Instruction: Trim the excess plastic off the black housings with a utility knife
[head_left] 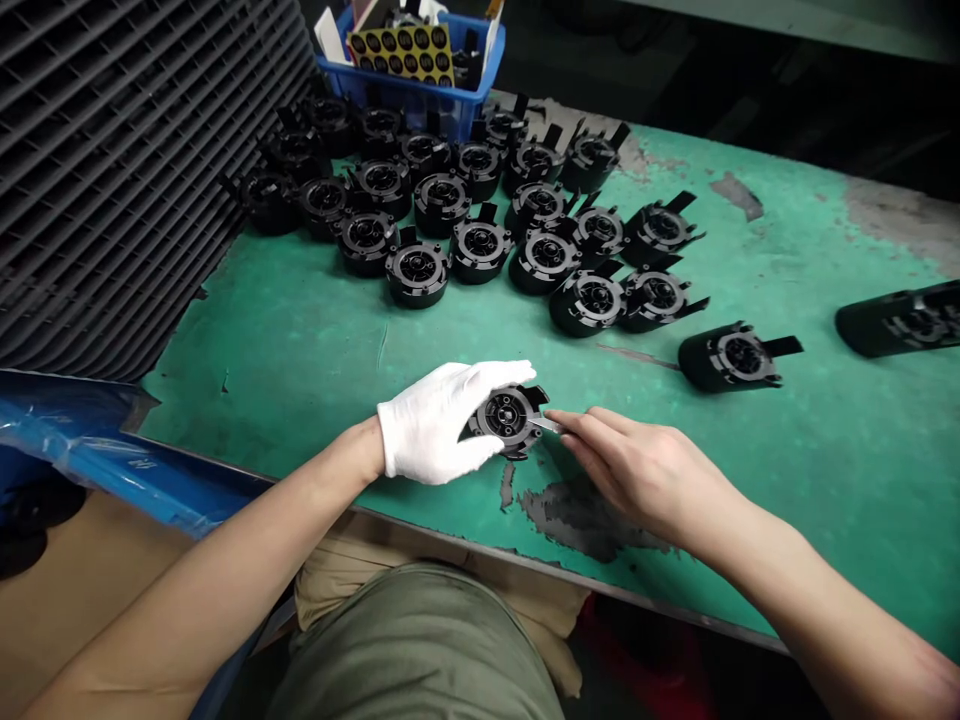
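Observation:
Near the front edge of the green worktop, my left hand, in a white glove, grips a round black plastic housing between thumb and fingers. Its open face, with ribs and small round bosses inside, points up towards me. My bare right hand pinches a small metal blade, whose tip reaches the right side of the housing's rim. Whether the blade touches the plastic I cannot tell. The blade's handle end is hidden within my fingers.
Several similar black housings stand grouped beyond my hands. One housing sits apart at the right, and black parts lie farther right. Behind them is a blue bin with a yellow sticker sheet. Stacked dark grilles rise at left.

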